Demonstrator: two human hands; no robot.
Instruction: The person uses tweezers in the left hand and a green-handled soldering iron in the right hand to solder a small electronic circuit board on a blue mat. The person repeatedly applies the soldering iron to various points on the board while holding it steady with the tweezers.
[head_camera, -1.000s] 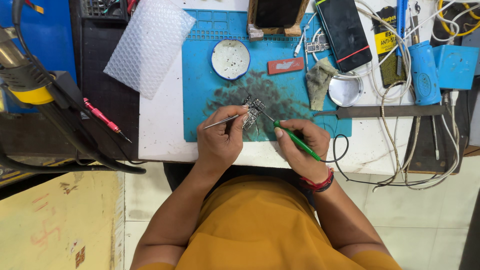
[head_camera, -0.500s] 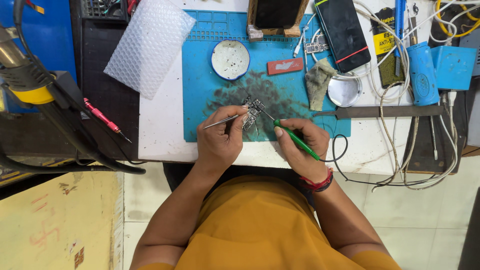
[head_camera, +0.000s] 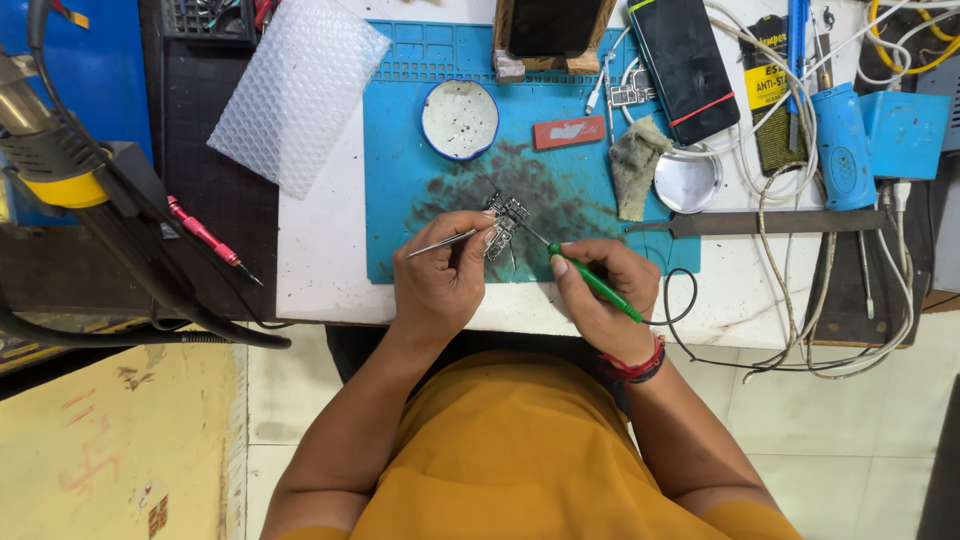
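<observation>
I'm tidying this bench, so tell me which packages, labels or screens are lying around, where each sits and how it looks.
Phone: top centre-right, dark rectangular screen, red edge, tilted.
Framed dark panel: top centre, black face in wooden holder.
Black and yellow packet: upper right, under white cables.
Red label strip: on blue mat, small rectangle.
Bubble wrap sheet: upper left, clear.

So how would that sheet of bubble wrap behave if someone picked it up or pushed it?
The bubble wrap looks thin and air-filled, so it is probably very light and floppy, sagging when lifted. It lies partly over the white table edge, so a push would likely slide it easily rather than roll or tip it.
</observation>
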